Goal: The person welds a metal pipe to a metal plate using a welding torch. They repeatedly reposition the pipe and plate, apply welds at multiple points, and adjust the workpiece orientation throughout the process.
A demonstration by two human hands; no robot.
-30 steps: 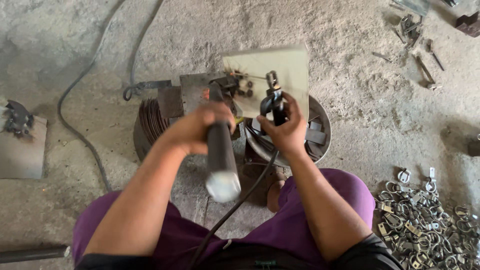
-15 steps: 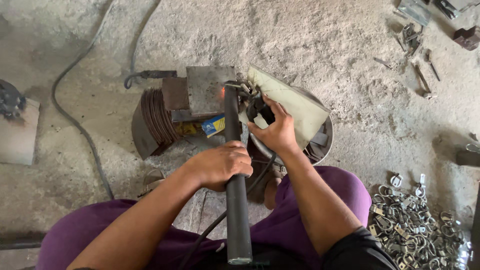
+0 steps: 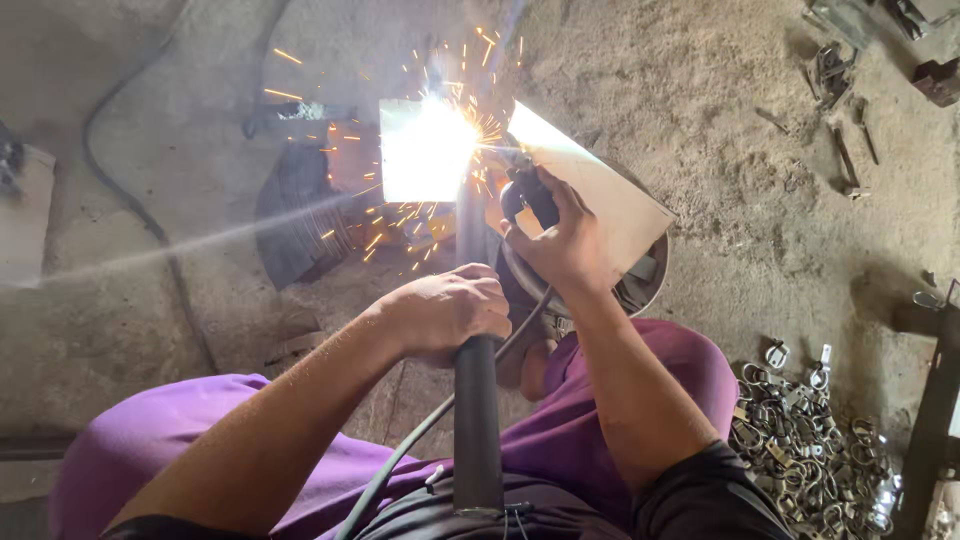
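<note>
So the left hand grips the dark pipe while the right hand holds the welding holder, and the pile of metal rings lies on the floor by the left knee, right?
Not quite: in the head view the pile of metal rings lies by the right knee. The left hand does grip the dark pipe, and the right hand holds the welding holder.

Dark metal pipe (image 3: 476, 400) running lengthwise from lap, far end in white glare, black welding holder (image 3: 530, 200) just beside it
</note>
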